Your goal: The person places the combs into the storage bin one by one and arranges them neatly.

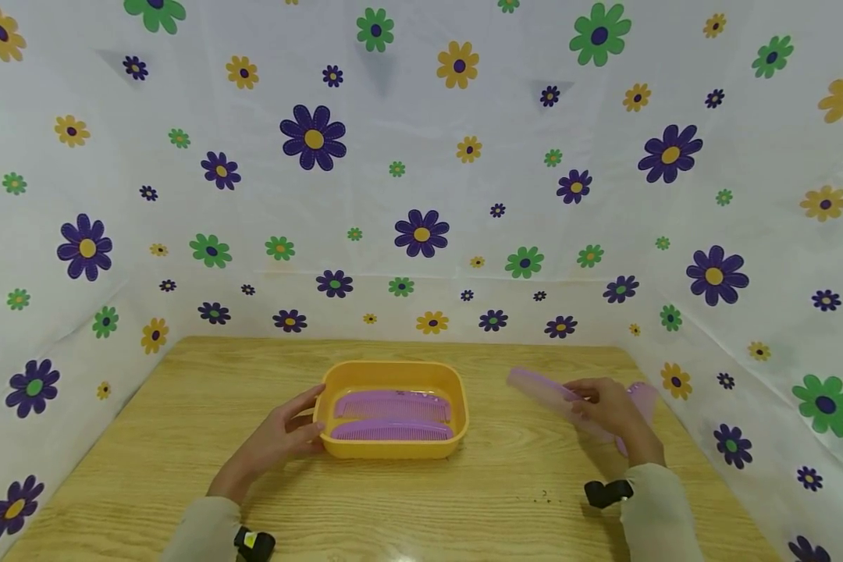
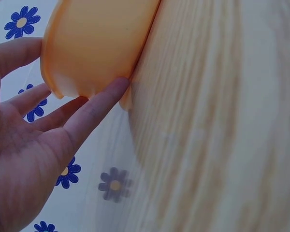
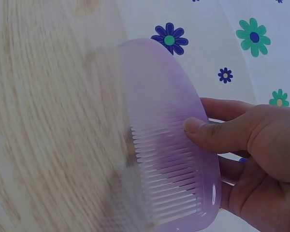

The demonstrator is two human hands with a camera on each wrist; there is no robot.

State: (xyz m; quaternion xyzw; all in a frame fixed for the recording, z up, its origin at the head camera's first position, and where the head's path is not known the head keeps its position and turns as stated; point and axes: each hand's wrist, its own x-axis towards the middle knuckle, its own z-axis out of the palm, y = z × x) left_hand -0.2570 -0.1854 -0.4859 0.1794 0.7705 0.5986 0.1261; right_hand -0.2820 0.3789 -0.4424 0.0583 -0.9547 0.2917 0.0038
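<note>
A yellow plastic tray [image 1: 393, 449] stands on the wooden table, with two purple combs [image 1: 393, 404] lying in it one behind the other. At its left end is my left hand [image 1: 288, 428], its spread, fairly straight fingertips touching the outer wall [image 2: 96, 43]. To the right of the tray, my right hand [image 1: 611, 406] pinches a lilac comb [image 3: 159, 82] along its spine, thumb on the near face and fingers behind. This comb slants over the table, its far end toward the upper left in the head view. Another lilac comb [image 1: 644, 398] lies partly hidden behind my right wrist.
White cloth [image 1: 421, 179] printed with flowers walls the table [image 1: 506, 499] at the back and both sides. Small dark specks [image 1: 544, 496] lie on the table near my right forearm. Black wrist cameras [image 1: 607, 493] sit at both sleeves.
</note>
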